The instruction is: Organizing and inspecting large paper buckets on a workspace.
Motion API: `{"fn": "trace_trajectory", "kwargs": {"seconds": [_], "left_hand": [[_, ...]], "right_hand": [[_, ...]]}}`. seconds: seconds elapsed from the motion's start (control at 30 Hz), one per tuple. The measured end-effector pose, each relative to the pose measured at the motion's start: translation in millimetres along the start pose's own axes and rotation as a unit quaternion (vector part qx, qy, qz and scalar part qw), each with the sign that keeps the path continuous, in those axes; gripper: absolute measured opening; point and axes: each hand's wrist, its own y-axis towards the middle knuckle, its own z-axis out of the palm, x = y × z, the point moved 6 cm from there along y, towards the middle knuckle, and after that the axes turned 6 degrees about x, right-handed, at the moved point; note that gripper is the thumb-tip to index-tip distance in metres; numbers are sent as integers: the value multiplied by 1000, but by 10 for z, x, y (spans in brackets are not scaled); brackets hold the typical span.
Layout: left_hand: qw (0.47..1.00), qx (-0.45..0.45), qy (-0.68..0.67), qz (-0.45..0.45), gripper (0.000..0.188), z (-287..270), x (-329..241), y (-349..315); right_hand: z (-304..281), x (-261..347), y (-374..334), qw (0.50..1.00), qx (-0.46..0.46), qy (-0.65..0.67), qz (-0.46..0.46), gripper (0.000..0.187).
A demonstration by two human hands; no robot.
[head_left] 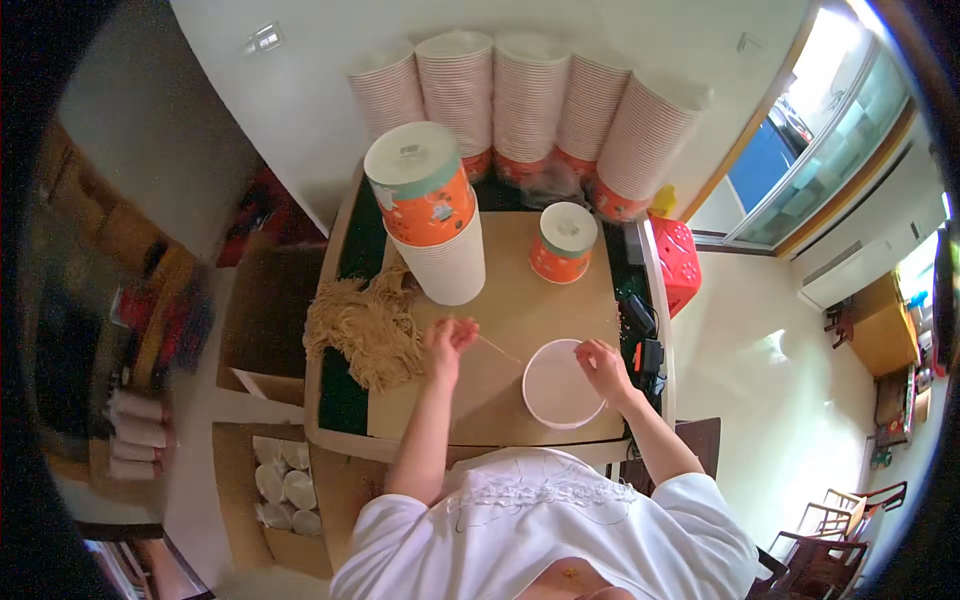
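Note:
My left hand is closed, pinching a thin tan strand that slants down toward a white paper tub. The tub stands with its open mouth facing up near the front of the table. My right hand grips the tub's right rim. Beside my left hand lies a loose heap of tan stringy fibre. Behind that hand rises a tall stack of white tubs, topped by an upside-down orange tub. Another orange tub stands upside down behind the open one.
Several tall stacks of nested tubs line the wall. Black devices lie at the table's right edge. A red stool is to the right. On the floor at left sits a cardboard box holding wrapped white items. Cardboard covers the tabletop.

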Motion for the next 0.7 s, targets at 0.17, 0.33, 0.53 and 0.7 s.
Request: {"fn": "trace_trajectory", "kwargs": {"seconds": [0.17, 0.33, 0.53, 0.7], "left_hand": [[994, -70, -65, 56, 20, -1055, -156, 139], [989, -136, -25, 48, 20, -1204, -301, -95], [981, -169, -12, 91, 14, -1163, -490, -193], [985, -124, 26, 117, 14, -821, -594, -203]], "right_hand": [[47, -138, -75, 999, 9, 51, -15, 11], [95, 78, -34, 998, 34, 4, -58, 11], [111, 52, 80, 996, 8, -53, 76, 22], [381, -197, -38, 979, 125, -87, 136, 18]]}}
